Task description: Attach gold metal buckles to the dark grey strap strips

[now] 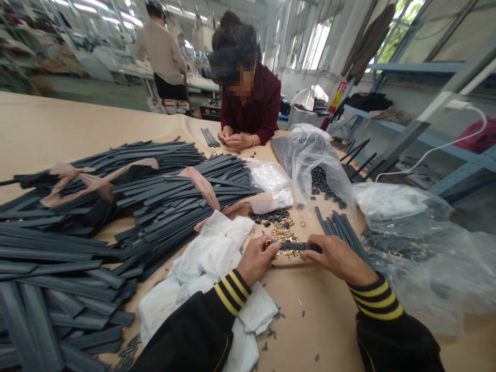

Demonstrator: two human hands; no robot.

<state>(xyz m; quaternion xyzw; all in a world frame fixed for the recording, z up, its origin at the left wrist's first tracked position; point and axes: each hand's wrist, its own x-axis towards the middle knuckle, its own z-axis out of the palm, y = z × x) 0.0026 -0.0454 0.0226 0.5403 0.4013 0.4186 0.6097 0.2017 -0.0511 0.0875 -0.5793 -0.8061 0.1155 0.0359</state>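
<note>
A short dark strap is stretched level between my two hands above the table. My left hand pinches its left end, where a bit of gold-coloured metal shows at the fingertips. Thumb and fingers of my right hand close on the other end. Just behind the strap lies a pile of gold buckles, partly hidden by it. Small dark loops are heaped beyond the buckles. Several dark straps lie side by side past my right hand. A crumpled white cloth spreads beside my left forearm.
Large bundles of dark strips, tied with pinkish cloth bands, cover the left side. Clear plastic bags lie at right; an open bag holds dark small parts. Across the table a person leans over, hands together near several straps.
</note>
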